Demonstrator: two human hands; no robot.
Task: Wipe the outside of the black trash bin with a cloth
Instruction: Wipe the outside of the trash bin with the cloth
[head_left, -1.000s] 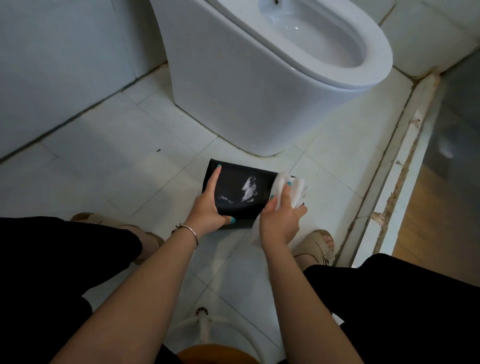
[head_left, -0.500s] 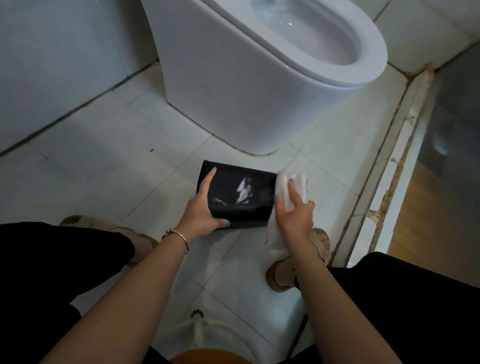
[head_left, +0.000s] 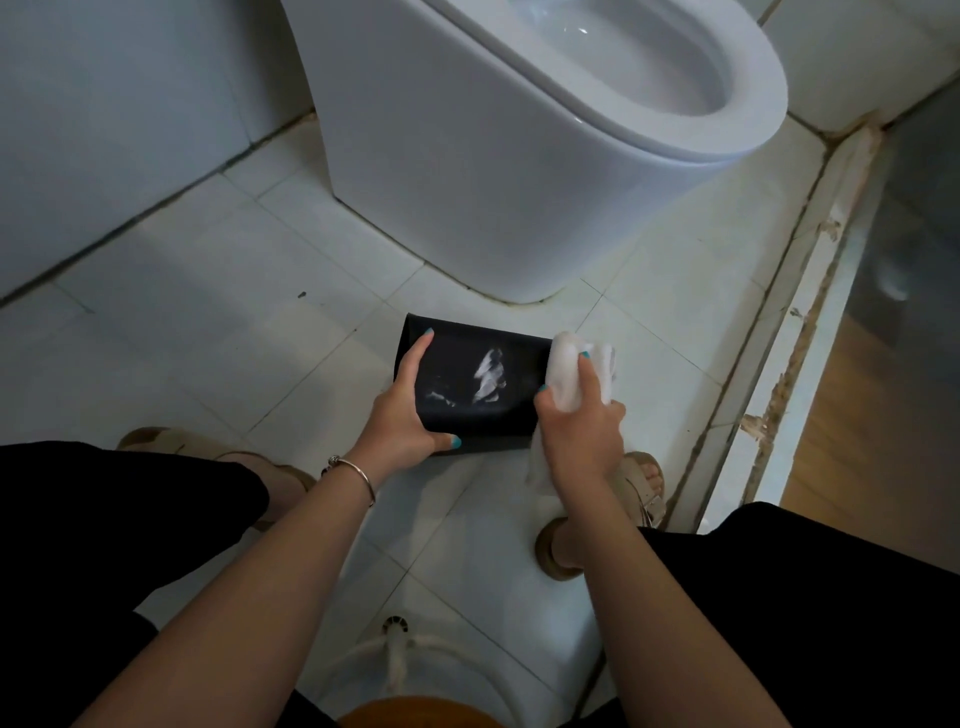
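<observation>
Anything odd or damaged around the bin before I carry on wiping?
Two things. The black trash bin shows whitish smears on the face that looks up at the camera, not yet wiped off. At the right, the raised threshold along the floor looks chipped and stained brown. No spill is visible.

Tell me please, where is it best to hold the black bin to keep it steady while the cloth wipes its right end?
Probably the left end of the black bin, coming from the near left. The left hand already holds it so, fingers along the left edge, thumb on the near side. That leaves the right end free for the right hand and its white cloth.
</observation>
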